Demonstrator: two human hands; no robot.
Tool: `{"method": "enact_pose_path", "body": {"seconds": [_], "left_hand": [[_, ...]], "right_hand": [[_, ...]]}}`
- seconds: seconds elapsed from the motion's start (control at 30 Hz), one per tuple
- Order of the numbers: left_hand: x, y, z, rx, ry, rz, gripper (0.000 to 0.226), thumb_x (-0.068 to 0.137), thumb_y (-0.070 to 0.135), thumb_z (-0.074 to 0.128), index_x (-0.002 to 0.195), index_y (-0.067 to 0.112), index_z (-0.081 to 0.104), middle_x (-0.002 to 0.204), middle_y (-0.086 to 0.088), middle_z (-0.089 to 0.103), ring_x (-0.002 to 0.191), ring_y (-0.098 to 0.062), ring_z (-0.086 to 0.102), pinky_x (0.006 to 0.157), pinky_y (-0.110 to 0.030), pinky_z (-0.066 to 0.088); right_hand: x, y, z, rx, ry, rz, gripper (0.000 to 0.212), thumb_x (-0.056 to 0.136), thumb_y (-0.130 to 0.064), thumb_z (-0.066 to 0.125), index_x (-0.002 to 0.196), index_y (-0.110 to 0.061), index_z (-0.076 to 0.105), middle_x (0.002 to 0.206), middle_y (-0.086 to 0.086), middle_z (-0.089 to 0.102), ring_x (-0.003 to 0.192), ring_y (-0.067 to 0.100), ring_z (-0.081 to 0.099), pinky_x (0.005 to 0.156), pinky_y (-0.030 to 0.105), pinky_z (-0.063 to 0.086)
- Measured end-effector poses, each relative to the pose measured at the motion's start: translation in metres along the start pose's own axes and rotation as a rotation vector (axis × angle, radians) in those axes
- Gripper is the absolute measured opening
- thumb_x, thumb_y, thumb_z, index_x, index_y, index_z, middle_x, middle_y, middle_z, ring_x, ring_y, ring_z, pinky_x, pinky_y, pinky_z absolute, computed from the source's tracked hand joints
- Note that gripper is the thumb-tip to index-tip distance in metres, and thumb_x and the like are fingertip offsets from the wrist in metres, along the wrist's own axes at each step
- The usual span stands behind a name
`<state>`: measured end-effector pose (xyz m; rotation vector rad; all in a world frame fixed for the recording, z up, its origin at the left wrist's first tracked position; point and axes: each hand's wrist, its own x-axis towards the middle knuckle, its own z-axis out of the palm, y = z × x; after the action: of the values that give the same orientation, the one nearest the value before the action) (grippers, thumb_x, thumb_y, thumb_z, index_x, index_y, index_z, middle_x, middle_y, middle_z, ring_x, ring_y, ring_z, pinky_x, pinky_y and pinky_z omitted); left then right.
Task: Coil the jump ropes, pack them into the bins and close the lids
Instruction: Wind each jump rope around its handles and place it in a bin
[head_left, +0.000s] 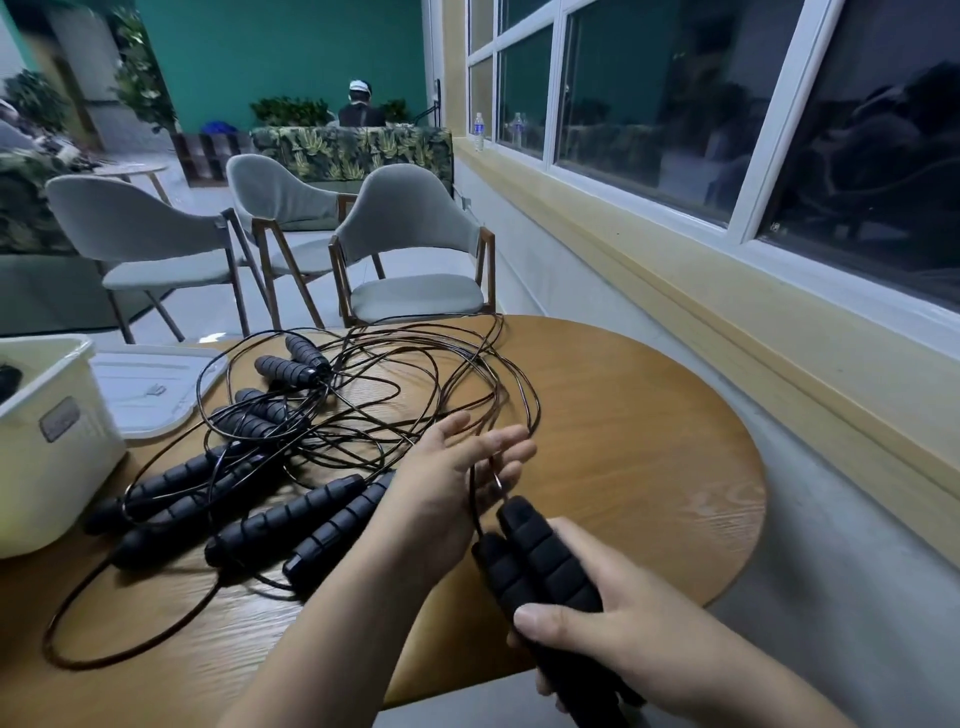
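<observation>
The right hand (623, 639) grips two black handles (540, 556) together. The left hand (447, 483) is spread, fingers straight, their thin cable (471, 499) crossing its palm. The other jump ropes (322, 415) lie tangled on the round table (649, 467). At its left edge stands a white bin (57, 467) with something dark inside, its lid (150, 389) flat beside it.

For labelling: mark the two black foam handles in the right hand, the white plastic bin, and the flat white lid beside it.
two black foam handles (545, 561), head view, ribbed middle
white plastic bin (67, 493), head view, front wall
flat white lid (135, 376), head view, top face
</observation>
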<state>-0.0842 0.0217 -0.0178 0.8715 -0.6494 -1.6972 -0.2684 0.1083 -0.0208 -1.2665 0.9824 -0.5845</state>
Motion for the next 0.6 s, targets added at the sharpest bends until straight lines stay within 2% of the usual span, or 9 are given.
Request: {"method": "enact_pose_path", "body": {"seconds": [0.1, 0.13, 0.2, 0.27, 0.33, 0.4, 0.47, 0.53, 0.6], "left_hand": [[0.007, 0.014, -0.003, -0.106, 0.004, -0.083, 0.026, 0.103, 0.0, 0.057, 0.129, -0.004, 0.055, 0.09, -0.012, 0.078, 0.067, -0.015, 0.074, 0.052, -0.016, 0.057], [0.009, 0.018, -0.005, -0.109, -0.012, -0.104, 0.021, 0.105, 0.005, 0.056, 0.124, -0.003, 0.058, 0.079, -0.005, 0.071, 0.057, -0.008, 0.064, 0.045, -0.014, 0.05], [0.012, 0.022, -0.009, -0.09, -0.039, -0.084, 0.023, 0.108, 0.011, 0.052, 0.128, 0.0, 0.057, 0.067, 0.003, 0.05, 0.046, -0.003, 0.042, 0.036, -0.013, 0.033], [0.012, 0.023, -0.01, -0.014, -0.048, -0.029, 0.033, 0.111, 0.014, 0.047, 0.136, -0.003, 0.06, 0.065, 0.006, 0.031, 0.044, -0.002, 0.027, 0.036, -0.014, 0.023], [0.009, 0.023, -0.007, 0.063, -0.057, 0.028, 0.035, 0.112, 0.012, 0.043, 0.136, -0.006, 0.061, 0.065, 0.006, 0.023, 0.045, -0.003, 0.023, 0.038, -0.015, 0.02], [0.007, 0.025, -0.004, 0.085, -0.036, 0.088, 0.032, 0.112, 0.009, 0.043, 0.131, -0.008, 0.062, 0.063, 0.005, 0.027, 0.047, -0.006, 0.031, 0.04, -0.017, 0.029], [0.006, 0.031, -0.004, 0.022, -0.018, 0.122, 0.02, 0.109, 0.004, 0.045, 0.118, -0.005, 0.06, 0.063, 0.001, 0.038, 0.051, -0.012, 0.046, 0.046, -0.023, 0.045], [0.004, 0.037, -0.007, -0.087, -0.024, 0.108, 0.006, 0.103, -0.001, 0.05, 0.102, 0.002, 0.055, 0.066, -0.004, 0.048, 0.058, -0.017, 0.06, 0.057, -0.028, 0.058], [0.004, 0.04, -0.013, -0.16, -0.013, 0.072, 0.011, 0.1, -0.001, 0.056, 0.09, 0.005, 0.054, 0.069, -0.006, 0.054, 0.067, -0.02, 0.071, 0.065, -0.029, 0.063]], "right_hand": [[-0.002, -0.003, 0.001, -0.116, -0.094, 0.018, 0.051, 0.103, -0.015, 0.074, 0.146, -0.034, 0.054, 0.118, 0.004, 0.078, 0.103, 0.014, 0.075, 0.089, 0.03, 0.056], [-0.002, -0.004, 0.0, -0.11, -0.111, 0.022, 0.05, 0.102, -0.013, 0.074, 0.145, -0.031, 0.055, 0.117, 0.008, 0.077, 0.103, 0.017, 0.074, 0.09, 0.031, 0.055], [-0.002, -0.003, -0.002, -0.033, -0.102, 0.046, 0.046, 0.1, -0.012, 0.077, 0.14, -0.029, 0.06, 0.113, 0.019, 0.074, 0.1, 0.028, 0.073, 0.091, 0.041, 0.057], [0.002, -0.001, -0.004, 0.02, -0.058, 0.065, 0.046, 0.095, -0.009, 0.08, 0.133, -0.03, 0.066, 0.105, 0.017, 0.074, 0.094, 0.035, 0.072, 0.087, 0.043, 0.059], [0.009, 0.002, -0.006, -0.016, 0.04, 0.058, 0.046, 0.083, -0.011, 0.083, 0.123, -0.03, 0.073, 0.097, 0.011, 0.074, 0.088, 0.031, 0.072, 0.081, 0.039, 0.057], [0.014, 0.003, -0.006, -0.044, 0.14, 0.041, 0.033, 0.072, -0.016, 0.082, 0.102, -0.028, 0.079, 0.085, 0.005, 0.071, 0.079, 0.022, 0.069, 0.074, 0.032, 0.053], [0.014, 0.0, -0.006, 0.018, 0.216, 0.006, 0.018, 0.067, -0.015, 0.079, 0.084, -0.02, 0.077, 0.074, 0.004, 0.067, 0.068, 0.017, 0.065, 0.064, 0.024, 0.05], [0.014, -0.004, -0.007, 0.066, 0.279, -0.042, 0.017, 0.067, -0.014, 0.079, 0.084, -0.014, 0.076, 0.073, 0.008, 0.065, 0.066, 0.017, 0.065, 0.061, 0.023, 0.05], [0.014, -0.007, -0.009, 0.019, 0.314, -0.069, 0.022, 0.07, -0.019, 0.079, 0.092, -0.014, 0.076, 0.076, 0.007, 0.065, 0.07, 0.019, 0.067, 0.066, 0.027, 0.051]]}}
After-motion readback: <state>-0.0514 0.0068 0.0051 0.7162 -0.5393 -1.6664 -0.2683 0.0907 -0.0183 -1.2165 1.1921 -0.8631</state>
